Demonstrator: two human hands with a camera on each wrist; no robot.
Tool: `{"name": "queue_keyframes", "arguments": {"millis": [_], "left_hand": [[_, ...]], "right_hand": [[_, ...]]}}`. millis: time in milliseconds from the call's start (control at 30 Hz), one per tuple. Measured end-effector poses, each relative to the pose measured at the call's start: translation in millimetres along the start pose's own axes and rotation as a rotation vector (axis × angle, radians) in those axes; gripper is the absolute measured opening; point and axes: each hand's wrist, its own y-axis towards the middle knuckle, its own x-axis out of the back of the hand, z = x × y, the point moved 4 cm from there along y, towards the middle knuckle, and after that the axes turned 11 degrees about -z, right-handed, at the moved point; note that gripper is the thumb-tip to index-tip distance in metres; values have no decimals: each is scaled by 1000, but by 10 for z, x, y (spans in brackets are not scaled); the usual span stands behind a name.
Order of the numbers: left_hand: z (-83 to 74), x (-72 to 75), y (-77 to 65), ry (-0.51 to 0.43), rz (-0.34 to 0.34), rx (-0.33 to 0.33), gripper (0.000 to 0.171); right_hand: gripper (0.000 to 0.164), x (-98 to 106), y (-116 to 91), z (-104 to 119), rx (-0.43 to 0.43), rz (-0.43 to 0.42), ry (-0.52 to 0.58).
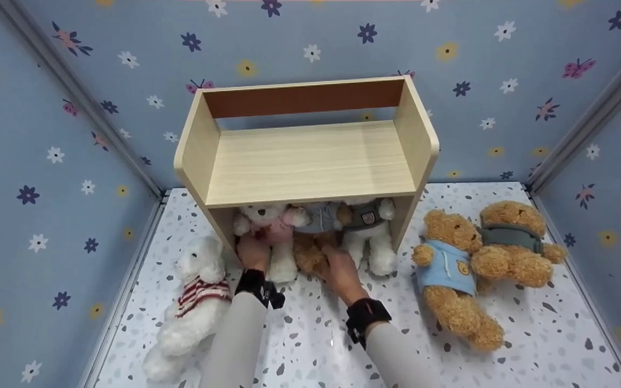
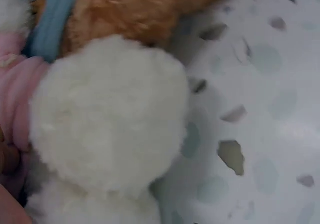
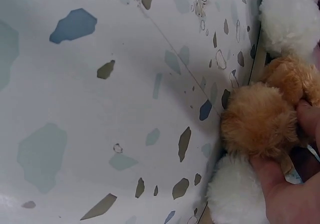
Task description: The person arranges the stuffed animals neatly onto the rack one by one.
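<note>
A white teddy bear in a pink top (image 1: 277, 230) sits in the lower compartment of a wooden shelf (image 1: 310, 161). My left hand (image 1: 254, 252) grips this bear's side low down; its fingertips are mostly hidden in the head view. In the middle sits a brown teddy bear in a light blue hoodie (image 1: 318, 220), its head hidden under the shelf board. My right hand (image 1: 340, 272) holds its leg (image 3: 260, 119), with thumb and fingers around the fur. To the right, a white teddy bear in a dark grey top (image 1: 367, 221) sits close beside it.
A white teddy bear in a red-striped sweater (image 1: 202, 296) lies on the floor at left. At right lie a brown bear in a blue hoodie (image 1: 448, 269) and another in a dark green top (image 1: 515, 242). Flowered walls (image 1: 310, 32) enclose the speckled floor (image 1: 310, 345).
</note>
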Motion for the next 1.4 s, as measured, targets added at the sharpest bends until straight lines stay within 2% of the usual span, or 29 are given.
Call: {"name": "queue_keyframes", "arguments": {"millis": [67,167,267,333,467,533,600,700,733,767,833,967,1033,1067,1133,1233,1333,1400], "left_hand": [[-7,10,-37,4,-58,-51,20],[1,25,-104,-45,-134,-50,13],[20,20,-162,-98,-187,-26,22],[21,17,-200,-123,-214,-39,28],[4,-1,-266,-85,-250,-142,30],[-6,10,-287,-55,-256,-154,30],[-7,29,-304,-58,-238,-120,31],[-13,51,-329,-173,-149,-57,35],[-22,58,-344,-208,-116,-68,38],[-27,61,-368,-227,-86,-106,40],[-45,74,-430,-240,-30,-243,42],[-33,106,-584,-119,12,-622,50],[10,109,-633,-20,24,-740,57],[34,106,-643,35,30,-771,62],[75,96,-647,151,33,-801,68],[88,66,-624,297,47,-785,71],[63,35,-596,381,52,-758,72],[63,21,-565,409,17,-764,72]], "right_hand": [[13,7,10,-8,-13,1,-4],[15,14,15,-27,-29,10,-15],[15,19,16,-38,-28,19,-19],[16,20,16,-38,-18,18,-17],[17,20,19,-33,-1,2,-15],[17,13,20,-31,6,-2,-17],[17,9,23,-30,8,-4,-17],[18,11,31,-36,10,-16,-12],[18,14,34,-39,10,-20,-10],[19,15,37,-42,6,-21,-6],[19,14,42,-43,8,-18,-2],[18,5,39,-39,13,-4,-6],[18,6,34,-29,20,-6,-7],[18,5,31,-25,21,-6,-4],[18,6,23,-15,25,-8,4],[19,6,9,-5,33,-8,11],[17,-2,-9,6,36,-1,9],[16,-18,-19,18,47,-1,5]]}}
